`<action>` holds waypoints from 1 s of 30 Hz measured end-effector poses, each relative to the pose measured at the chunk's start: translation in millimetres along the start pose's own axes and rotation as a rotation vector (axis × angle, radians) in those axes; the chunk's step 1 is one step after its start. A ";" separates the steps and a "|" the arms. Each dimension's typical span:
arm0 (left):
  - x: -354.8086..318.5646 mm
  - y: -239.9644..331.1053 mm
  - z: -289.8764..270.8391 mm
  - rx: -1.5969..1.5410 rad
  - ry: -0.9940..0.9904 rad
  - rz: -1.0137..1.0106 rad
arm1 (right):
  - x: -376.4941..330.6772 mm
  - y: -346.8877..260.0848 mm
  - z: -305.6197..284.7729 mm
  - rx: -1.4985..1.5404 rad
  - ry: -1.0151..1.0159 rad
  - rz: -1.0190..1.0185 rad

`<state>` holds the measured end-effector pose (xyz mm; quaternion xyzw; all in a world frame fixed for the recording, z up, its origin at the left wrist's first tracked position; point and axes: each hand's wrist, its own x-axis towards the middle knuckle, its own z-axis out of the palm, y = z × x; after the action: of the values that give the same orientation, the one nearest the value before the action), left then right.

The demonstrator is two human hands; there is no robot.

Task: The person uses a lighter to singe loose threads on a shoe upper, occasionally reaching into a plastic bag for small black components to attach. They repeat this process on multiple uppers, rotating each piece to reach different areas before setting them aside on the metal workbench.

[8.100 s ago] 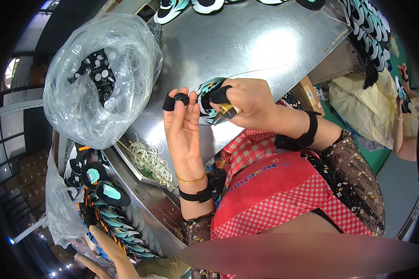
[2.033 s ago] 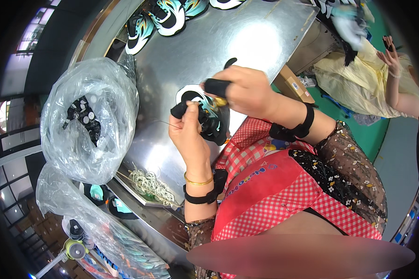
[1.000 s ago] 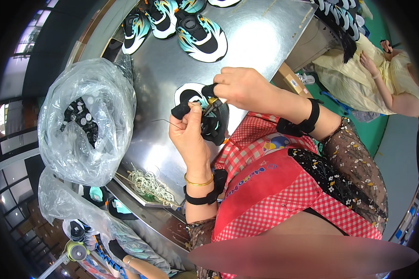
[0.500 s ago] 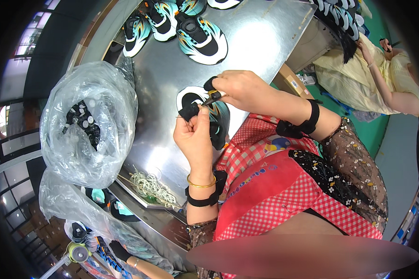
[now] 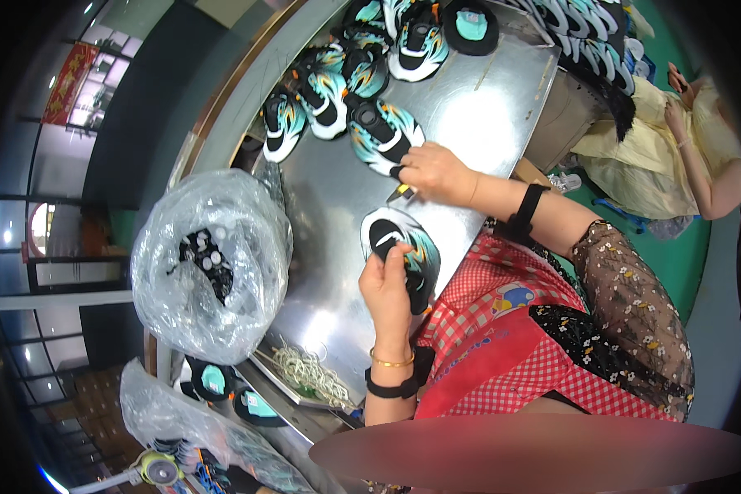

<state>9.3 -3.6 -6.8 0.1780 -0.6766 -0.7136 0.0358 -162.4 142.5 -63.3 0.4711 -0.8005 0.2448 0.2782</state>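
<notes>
My left hand (image 5: 384, 284) is closed in a pinch over the foot opening of a sneaker (image 5: 422, 235) in black, teal and white, which lies near the table's front edge. What its fingers hold, if anything, blends into the dark shoe. Farther off, my right hand (image 5: 438, 173) is closed round a small hand tool (image 5: 401, 193) with yellow and black on it; the fingers cover most of it. Right beside that hand lies another teal, black and white sneaker (image 5: 379, 136), its toe close to my fingers.
Several matching sneakers (image 5: 325, 103) crowd the table's far end. On the left stands a clear plastic bag (image 5: 160, 288) with small black and white pieces inside. Pale cords (image 5: 309, 375) lie in a tray near the left edge. A person in yellow (image 5: 634, 165) works at the right.
My right hand with the tool has drawn away from my left hand toward the farther sneaker. The black piece held between both hands before no longer shows. The whole view has shifted.
</notes>
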 end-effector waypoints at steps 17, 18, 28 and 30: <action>13.0 8.9 9.7 -0.175 0.114 0.109 | 12.0 -91.6 -43.2 0.839 -0.013 0.726; 12.6 9.9 9.9 -0.196 0.149 0.104 | 10.1 -91.6 -42.0 0.780 0.033 0.802; 4.1 2.7 6.7 -0.246 0.087 0.115 | -2.9 -81.6 -40.0 0.299 0.264 0.184; 6.9 4.2 12.4 -0.245 0.126 0.137 | -4.6 -83.1 -44.8 0.603 0.039 0.348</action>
<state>-1.7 5.8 -3.8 0.1700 -0.5914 -0.7742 0.1482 -76.9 138.4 -23.1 0.3838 -0.7550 0.5230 0.0959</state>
